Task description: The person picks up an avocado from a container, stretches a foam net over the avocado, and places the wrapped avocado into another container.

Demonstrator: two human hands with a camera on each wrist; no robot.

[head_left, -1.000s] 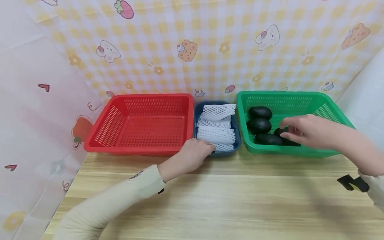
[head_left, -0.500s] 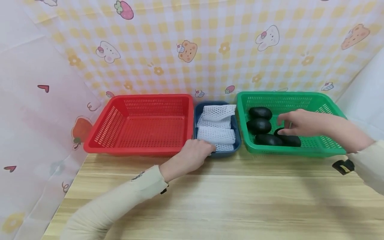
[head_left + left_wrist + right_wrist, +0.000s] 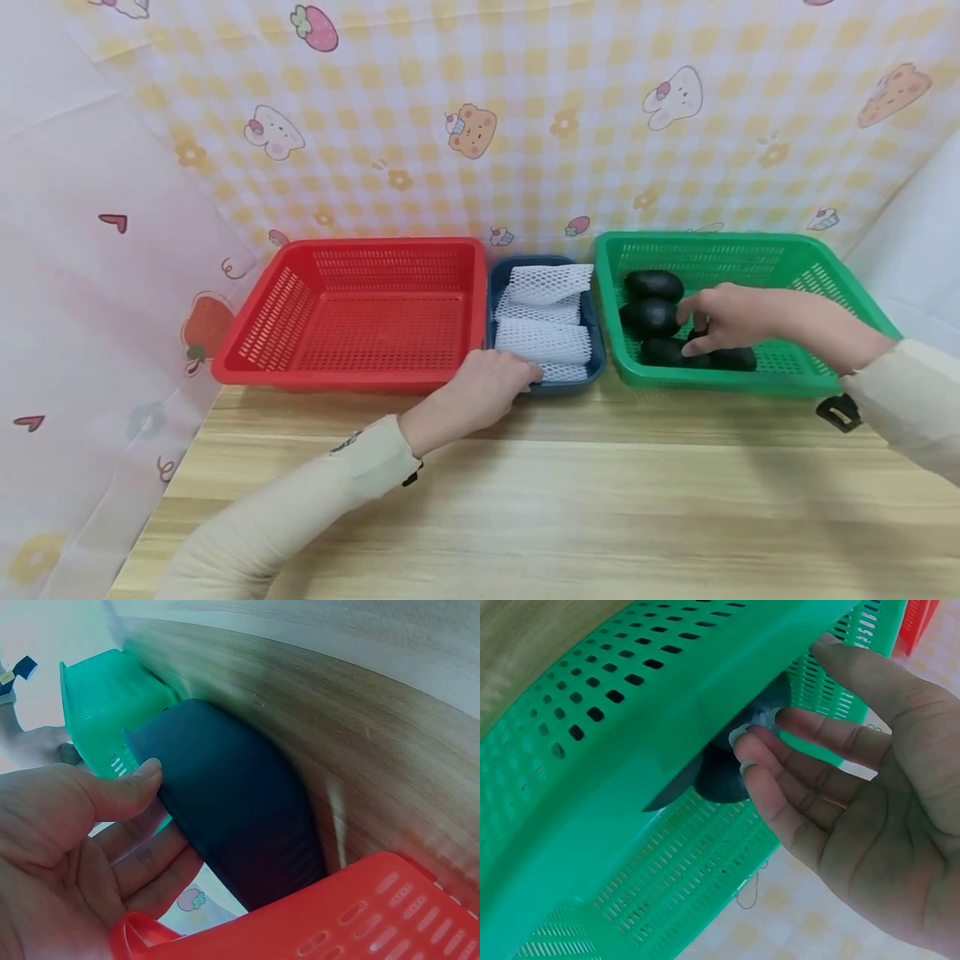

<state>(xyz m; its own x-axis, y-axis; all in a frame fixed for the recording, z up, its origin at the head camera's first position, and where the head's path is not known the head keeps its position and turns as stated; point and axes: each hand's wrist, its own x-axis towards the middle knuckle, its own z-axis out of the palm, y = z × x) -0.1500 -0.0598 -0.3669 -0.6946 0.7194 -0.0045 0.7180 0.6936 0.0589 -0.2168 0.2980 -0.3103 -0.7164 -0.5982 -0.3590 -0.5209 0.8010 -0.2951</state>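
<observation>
My left hand (image 3: pixel 487 385) is at the near left corner of a small blue basket (image 3: pixel 225 787). Its thumb lies at the basket's rim and the other fingers reach over behind the wall, holding the rim. White foam net sleeves (image 3: pixel 543 340) lie in that basket, right at the fingertips. My right hand (image 3: pixel 731 317) reaches into a green basket (image 3: pixel 750 385), fingers spread and slightly bent, thumb apart. Several black oval fruits, like avocados (image 3: pixel 652 286), lie there on the left side. In the right wrist view, the fingertips are right at one dark avocado (image 3: pixel 724 776), partly hidden by the basket wall.
A red basket (image 3: pixel 352 385) stands left of the blue one, its bare perforated floor showing. All three baskets stand side by side at the back of a wooden table (image 3: pixel 525 500), against a yellow checked cloth (image 3: pixel 525 125). White cloth (image 3: pixel 60 292) hangs at the left.
My right hand has moved left within the green basket, from over the front right avocado toward the ones at the left. The left hand has stayed at the blue basket.
</observation>
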